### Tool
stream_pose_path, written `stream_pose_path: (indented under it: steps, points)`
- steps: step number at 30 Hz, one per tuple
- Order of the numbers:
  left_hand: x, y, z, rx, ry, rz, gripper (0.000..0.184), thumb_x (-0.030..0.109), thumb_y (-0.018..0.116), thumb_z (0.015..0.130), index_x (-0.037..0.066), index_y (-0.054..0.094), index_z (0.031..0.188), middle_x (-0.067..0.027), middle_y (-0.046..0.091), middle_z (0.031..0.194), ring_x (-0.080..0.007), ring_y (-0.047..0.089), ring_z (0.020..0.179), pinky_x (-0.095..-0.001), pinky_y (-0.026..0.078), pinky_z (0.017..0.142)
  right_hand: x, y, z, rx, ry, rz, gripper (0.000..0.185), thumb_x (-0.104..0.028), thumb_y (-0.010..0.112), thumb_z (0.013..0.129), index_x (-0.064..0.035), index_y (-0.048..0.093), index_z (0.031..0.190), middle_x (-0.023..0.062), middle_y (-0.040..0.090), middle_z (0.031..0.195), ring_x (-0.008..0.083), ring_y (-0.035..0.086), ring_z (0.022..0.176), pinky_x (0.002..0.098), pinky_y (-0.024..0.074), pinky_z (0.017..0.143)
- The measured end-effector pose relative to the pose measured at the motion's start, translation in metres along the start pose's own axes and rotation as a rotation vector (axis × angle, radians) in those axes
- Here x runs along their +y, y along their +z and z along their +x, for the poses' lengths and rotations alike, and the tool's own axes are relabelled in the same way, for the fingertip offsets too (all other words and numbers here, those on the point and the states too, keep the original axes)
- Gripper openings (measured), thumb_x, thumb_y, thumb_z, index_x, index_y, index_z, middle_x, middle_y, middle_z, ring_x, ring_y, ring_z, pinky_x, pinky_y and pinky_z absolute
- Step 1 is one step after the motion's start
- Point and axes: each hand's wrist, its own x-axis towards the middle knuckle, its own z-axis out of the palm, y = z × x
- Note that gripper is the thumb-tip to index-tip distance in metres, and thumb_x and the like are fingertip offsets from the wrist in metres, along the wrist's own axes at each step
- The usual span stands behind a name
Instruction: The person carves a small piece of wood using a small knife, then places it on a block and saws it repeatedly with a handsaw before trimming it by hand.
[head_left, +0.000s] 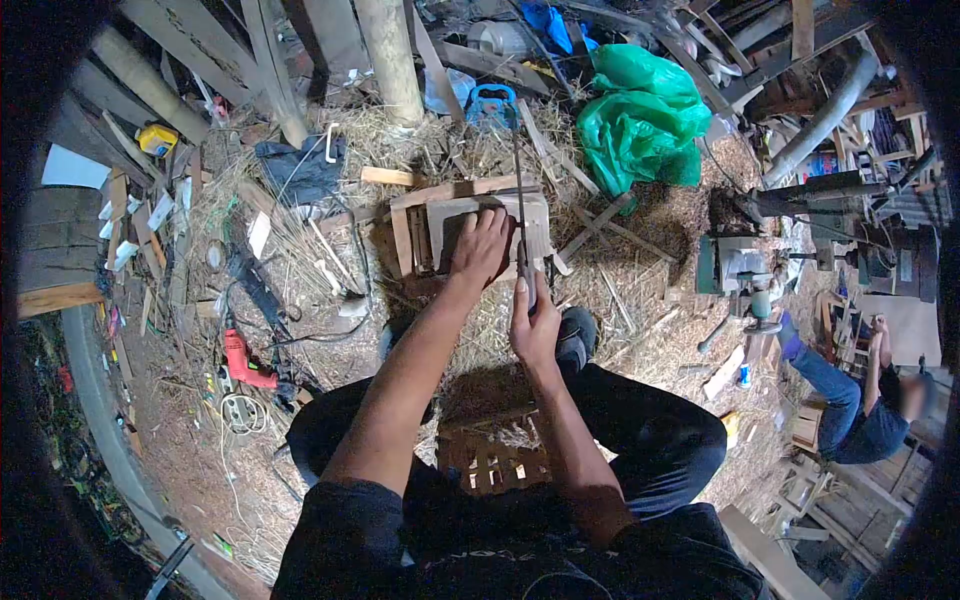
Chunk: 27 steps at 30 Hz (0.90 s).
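Note:
My left hand [482, 245] lies flat on a pale wooden board [450, 222], its fingers stretched forward and nothing gripped. The board rests on a low wooden frame [402, 240] between my feet. My right hand [535, 325] is closed around the handle of a handsaw [520, 185]. Its long thin blade is seen edge-on, points away from me and crosses the right part of the board. The teeth are too small to make out, and how deep the blade sits in the wood cannot be told.
A red power drill [248, 362] lies at left near a coiled white cord [245, 412]. A green plastic bag [645, 120] sits ahead right. Straw, shavings and wood scraps cover the ground. A machine [755, 265] stands at right, with another person [870, 400] beyond it.

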Motion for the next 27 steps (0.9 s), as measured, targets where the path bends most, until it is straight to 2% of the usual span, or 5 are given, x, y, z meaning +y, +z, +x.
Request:
stream_pose_path:
  steps: [14, 17, 21, 22, 27]
  points:
    - [-0.002, -0.008, 0.01, 0.038, -0.04, -0.102, 0.021, 0.014, 0.054, 0.084, 0.009, 0.064, 0.102, -0.0052, 0.056, 0.106, -0.0205, 0.052, 0.102, -0.0352, 0.04, 0.087, -0.002, -0.017, -0.02, -0.031, 0.191, -0.079, 0.045, -0.025, 0.054, 0.097, 0.0055, 0.053, 0.13, 0.0085, 0.054, 0.057, 0.0097, 0.051, 0.052, 0.0311, 0.0431, 0.048]
    - [-0.001, -0.009, 0.009, 0.008, -0.022, -0.128, 0.022, 0.014, 0.054, 0.083, 0.008, 0.064, 0.101, -0.0064, 0.056, 0.106, -0.0224, 0.051, 0.102, -0.0359, 0.041, 0.086, -0.017, -0.028, -0.022, -0.119, 0.195, 0.017, 0.05, -0.025, 0.053, 0.1, 0.0125, 0.047, 0.133, 0.0037, 0.059, 0.085, 0.0075, 0.05, 0.075, 0.0228, 0.0431, 0.066]
    - [-0.001, -0.013, 0.006, 0.033, -0.049, -0.221, 0.022, 0.014, 0.054, 0.082, 0.007, 0.064, 0.101, -0.0066, 0.054, 0.105, -0.0225, 0.051, 0.101, -0.0369, 0.042, 0.084, -0.005, -0.031, -0.028, -0.065, 0.168, 0.009, 0.048, -0.024, 0.053, 0.1, 0.0131, 0.049, 0.13, 0.0016, 0.059, 0.083, 0.0077, 0.048, 0.073, 0.0225, 0.0419, 0.063]
    - [0.001, -0.01, 0.004, 0.059, -0.053, -0.237, 0.021, 0.014, 0.055, 0.082, 0.007, 0.064, 0.1, -0.0066, 0.054, 0.105, -0.0225, 0.051, 0.1, -0.0371, 0.042, 0.083, -0.012, -0.03, -0.02, -0.055, 0.182, -0.048, 0.045, -0.027, 0.053, 0.098, 0.0079, 0.054, 0.126, 0.0144, 0.062, 0.066, 0.0147, 0.061, 0.061, 0.0346, 0.0478, 0.055]
    - [0.0, -0.003, 0.004, 0.064, -0.015, -0.24, 0.02, 0.013, 0.056, 0.081, 0.007, 0.062, 0.098, -0.0058, 0.053, 0.098, -0.023, 0.05, 0.095, -0.0375, 0.04, 0.08, 0.002, -0.017, -0.003, -0.026, 0.013, -0.05, 0.043, -0.025, 0.052, 0.099, 0.0077, 0.056, 0.126, 0.0167, 0.063, 0.071, 0.0103, 0.059, 0.064, 0.0316, 0.0483, 0.058]
